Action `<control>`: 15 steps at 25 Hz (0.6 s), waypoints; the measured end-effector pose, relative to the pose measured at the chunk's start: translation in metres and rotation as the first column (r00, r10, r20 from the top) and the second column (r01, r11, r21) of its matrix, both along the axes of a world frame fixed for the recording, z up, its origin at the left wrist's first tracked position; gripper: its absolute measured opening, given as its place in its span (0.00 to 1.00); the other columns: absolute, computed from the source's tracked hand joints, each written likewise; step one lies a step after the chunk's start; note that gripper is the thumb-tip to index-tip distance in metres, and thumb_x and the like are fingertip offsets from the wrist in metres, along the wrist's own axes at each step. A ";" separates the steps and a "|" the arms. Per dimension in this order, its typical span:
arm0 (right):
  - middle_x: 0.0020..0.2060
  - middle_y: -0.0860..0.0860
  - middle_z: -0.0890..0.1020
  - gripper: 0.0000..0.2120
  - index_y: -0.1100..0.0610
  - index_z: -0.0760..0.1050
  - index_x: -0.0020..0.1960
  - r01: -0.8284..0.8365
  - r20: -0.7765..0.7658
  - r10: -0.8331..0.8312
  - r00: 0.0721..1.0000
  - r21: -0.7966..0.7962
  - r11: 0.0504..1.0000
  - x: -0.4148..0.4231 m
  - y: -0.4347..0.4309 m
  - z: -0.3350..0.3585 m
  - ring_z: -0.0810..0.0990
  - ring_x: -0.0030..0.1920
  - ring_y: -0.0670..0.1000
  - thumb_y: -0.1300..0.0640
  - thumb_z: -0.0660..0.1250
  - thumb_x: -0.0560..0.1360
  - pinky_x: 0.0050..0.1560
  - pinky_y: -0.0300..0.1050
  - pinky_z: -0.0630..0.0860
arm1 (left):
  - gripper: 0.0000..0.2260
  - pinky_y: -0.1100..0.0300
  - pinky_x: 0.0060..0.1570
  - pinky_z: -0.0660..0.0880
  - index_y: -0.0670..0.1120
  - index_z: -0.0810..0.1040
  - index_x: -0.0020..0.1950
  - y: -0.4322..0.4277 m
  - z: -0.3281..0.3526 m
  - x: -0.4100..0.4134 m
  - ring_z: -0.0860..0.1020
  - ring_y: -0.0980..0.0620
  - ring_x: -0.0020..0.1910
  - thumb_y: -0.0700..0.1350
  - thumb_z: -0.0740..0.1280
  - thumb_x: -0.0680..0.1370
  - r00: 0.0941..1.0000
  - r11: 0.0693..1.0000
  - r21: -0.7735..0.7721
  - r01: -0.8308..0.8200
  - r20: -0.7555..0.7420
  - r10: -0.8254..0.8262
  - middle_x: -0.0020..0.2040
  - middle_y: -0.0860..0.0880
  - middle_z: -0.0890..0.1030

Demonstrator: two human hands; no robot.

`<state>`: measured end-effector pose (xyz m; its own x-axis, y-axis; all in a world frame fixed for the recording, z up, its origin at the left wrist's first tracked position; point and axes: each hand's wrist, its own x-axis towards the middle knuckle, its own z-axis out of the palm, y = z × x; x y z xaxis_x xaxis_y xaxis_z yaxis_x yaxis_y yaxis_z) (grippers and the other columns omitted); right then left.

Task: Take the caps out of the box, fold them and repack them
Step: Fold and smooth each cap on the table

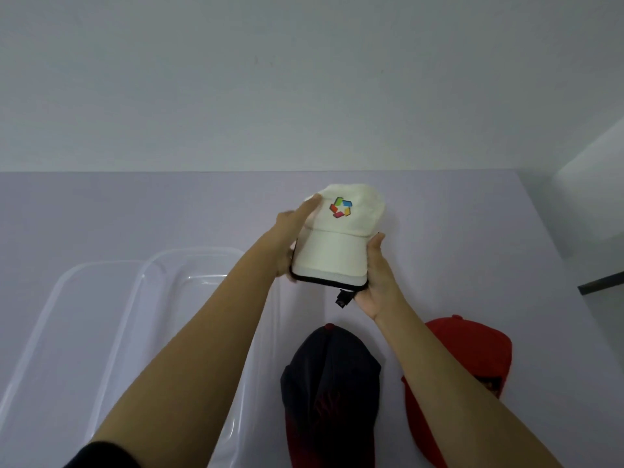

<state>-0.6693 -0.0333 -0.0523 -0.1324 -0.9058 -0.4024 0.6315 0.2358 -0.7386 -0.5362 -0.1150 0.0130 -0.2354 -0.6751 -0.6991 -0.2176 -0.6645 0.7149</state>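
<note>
I hold the white cap point(337, 238) above the desk point(135, 211), left hand point(290, 238) and right hand point(378, 282) fingers grasping its sides to fold it.

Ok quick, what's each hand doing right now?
Left hand: closed on the white cap, gripping its left side.
Right hand: closed on the same white cap, holding the right edge of its brim.
</note>
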 end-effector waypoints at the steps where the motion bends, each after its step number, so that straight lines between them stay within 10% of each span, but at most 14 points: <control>1: 0.62 0.57 0.78 0.35 0.53 0.70 0.67 0.024 0.009 -0.024 1.000 -0.003 1.000 -0.001 -0.001 -0.002 0.77 0.62 0.59 0.33 0.55 0.69 0.64 0.64 0.70 | 0.33 0.34 0.50 0.73 0.49 0.66 0.67 0.007 -0.004 0.004 0.77 0.41 0.55 0.65 0.68 0.69 0.998 0.990 0.129 0.056 -0.026 -0.053 0.60 0.45 0.75; 7: 0.63 0.57 0.77 0.36 0.49 0.66 0.70 -0.048 -0.060 0.048 0.997 0.007 0.999 0.002 0.003 -0.011 0.77 0.61 0.61 0.31 0.60 0.68 0.51 0.59 0.79 | 0.16 0.53 0.36 0.81 0.42 0.72 0.61 0.033 -0.039 0.008 0.80 0.42 0.47 0.42 0.65 0.74 0.833 0.930 0.302 -0.212 -0.442 0.333 0.50 0.41 0.81; 15: 0.48 0.52 0.82 0.28 0.53 0.76 0.55 0.138 -0.253 -0.027 0.967 0.432 0.891 0.013 -0.006 0.003 0.81 0.48 0.53 0.31 0.55 0.73 0.48 0.49 0.80 | 0.20 0.42 0.57 0.73 0.44 0.77 0.58 0.044 -0.052 0.004 0.77 0.40 0.53 0.43 0.58 0.68 0.802 0.907 0.262 -0.329 -0.430 0.415 0.55 0.42 0.80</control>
<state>-0.6564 -0.0392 -0.0491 -0.3394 -0.6213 -0.7062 0.4851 0.5277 -0.6973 -0.5318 -0.0711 -0.0385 -0.3154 -0.6626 -0.6793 0.4011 -0.7418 0.5374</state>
